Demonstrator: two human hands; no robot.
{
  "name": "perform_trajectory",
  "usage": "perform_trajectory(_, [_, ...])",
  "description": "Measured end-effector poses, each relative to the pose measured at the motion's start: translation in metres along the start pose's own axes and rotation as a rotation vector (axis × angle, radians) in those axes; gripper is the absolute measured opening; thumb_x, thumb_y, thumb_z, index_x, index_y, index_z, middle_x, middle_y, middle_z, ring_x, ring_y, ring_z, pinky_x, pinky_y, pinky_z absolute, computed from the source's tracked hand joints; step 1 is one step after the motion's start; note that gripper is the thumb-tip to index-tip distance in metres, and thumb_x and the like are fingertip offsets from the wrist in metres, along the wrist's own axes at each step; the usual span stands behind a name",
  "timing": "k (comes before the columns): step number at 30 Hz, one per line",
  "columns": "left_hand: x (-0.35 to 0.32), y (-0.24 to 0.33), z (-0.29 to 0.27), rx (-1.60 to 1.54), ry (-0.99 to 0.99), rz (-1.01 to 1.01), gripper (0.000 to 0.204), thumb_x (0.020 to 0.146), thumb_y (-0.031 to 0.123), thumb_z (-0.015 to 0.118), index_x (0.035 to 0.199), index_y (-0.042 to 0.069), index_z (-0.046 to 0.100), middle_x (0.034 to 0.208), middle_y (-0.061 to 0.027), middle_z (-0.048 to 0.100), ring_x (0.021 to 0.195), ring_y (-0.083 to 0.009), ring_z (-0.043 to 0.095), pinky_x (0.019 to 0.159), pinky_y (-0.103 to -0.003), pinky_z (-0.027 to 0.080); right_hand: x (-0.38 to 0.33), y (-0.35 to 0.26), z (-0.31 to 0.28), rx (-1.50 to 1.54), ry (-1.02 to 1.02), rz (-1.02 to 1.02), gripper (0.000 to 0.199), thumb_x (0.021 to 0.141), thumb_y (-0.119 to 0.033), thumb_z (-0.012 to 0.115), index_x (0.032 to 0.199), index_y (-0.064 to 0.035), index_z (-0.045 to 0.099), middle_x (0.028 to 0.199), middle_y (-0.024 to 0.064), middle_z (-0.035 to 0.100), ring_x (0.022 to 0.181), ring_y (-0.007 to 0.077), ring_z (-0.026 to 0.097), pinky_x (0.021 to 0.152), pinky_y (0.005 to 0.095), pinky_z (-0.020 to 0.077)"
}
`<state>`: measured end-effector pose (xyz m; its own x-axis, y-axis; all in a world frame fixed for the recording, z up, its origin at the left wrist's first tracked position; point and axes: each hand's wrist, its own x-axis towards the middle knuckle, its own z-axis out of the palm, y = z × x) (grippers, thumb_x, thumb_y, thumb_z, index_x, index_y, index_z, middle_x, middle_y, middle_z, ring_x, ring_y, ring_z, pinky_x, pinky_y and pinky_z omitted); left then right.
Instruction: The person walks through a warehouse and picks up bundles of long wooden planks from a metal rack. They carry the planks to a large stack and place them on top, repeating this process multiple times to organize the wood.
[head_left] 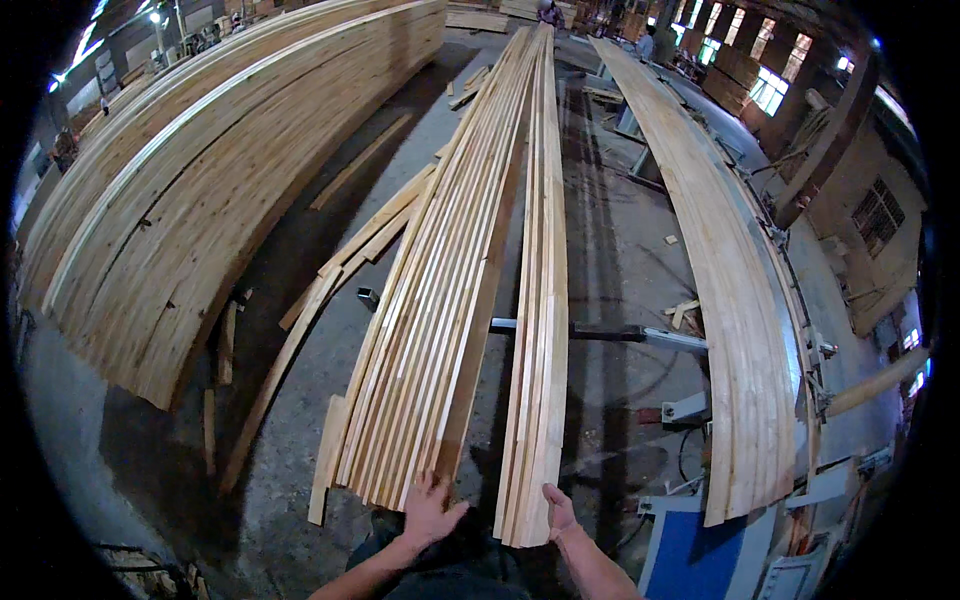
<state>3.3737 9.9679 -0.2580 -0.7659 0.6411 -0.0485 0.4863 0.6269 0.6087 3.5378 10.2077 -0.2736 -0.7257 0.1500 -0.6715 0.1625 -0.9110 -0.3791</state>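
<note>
A wide row of long, narrow wooden boards (425, 300) stands on edge side by side and runs away from me. My left hand (432, 510) lies at its near end, fingers spread over the board ends and thumb held out to the right. To the right, across a gap that narrows toward the far end, is a smaller group of long boards (536, 400). My right hand (564, 513) grips the near right corner of that group, the thumb against the wood; its other fingers are mostly hidden.
Left stands a large stack of long wooden panels (190, 220). Loose strips (270, 410) lie between it and the boards. A metal crossbar (640, 335) passes under the boards. On the right, a long panel (725, 300) rests along a machine with a blue panel (692, 555). A person (550, 12) is at the far end.
</note>
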Motion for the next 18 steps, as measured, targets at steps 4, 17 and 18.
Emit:
perform_trajectory(4, [0.010,0.019,-0.013,-0.045,-0.044,-0.042,0.073,0.074,0.036,0.074,0.134,0.001,0.052,0.144,-0.0324,0.039,0.133,-0.0509,0.035,0.110,-0.055,0.032,-0.002,-0.002,-0.018,0.089,0.002,-0.065,0.066,0.092,-0.039,0.059,0.144,-0.0030,0.042,0.132,0.0183,0.058,0.117,0.0388,0.059,0.102,0.0544,0.0460])
perform_trajectory(17, [0.011,-0.064,0.012,-0.062,0.220,-0.347,0.079,0.076,0.037,0.073,0.138,-0.004,0.045,0.142,-0.0294,0.043,0.129,-0.0461,0.040,0.109,-0.053,0.031,-0.016,-0.022,-0.049,0.144,-0.011,0.049,0.070,0.089,-0.037,0.064,0.145,-0.0040,0.041,0.132,0.0171,0.059,0.117,0.0394,0.058,0.100,0.0575,0.0453])
perform_trajectory(18, [0.011,-0.063,0.012,-0.069,0.203,-0.359,0.079,0.076,0.037,0.073,0.138,-0.004,0.045,0.142,-0.0294,0.042,0.130,-0.0461,0.040,0.109,-0.053,0.031,-0.015,-0.024,-0.048,0.130,-0.010,0.056,0.069,0.089,-0.037,0.064,0.145,-0.0040,0.041,0.133,0.0168,0.059,0.117,0.0395,0.058,0.100,0.0575,0.0452])
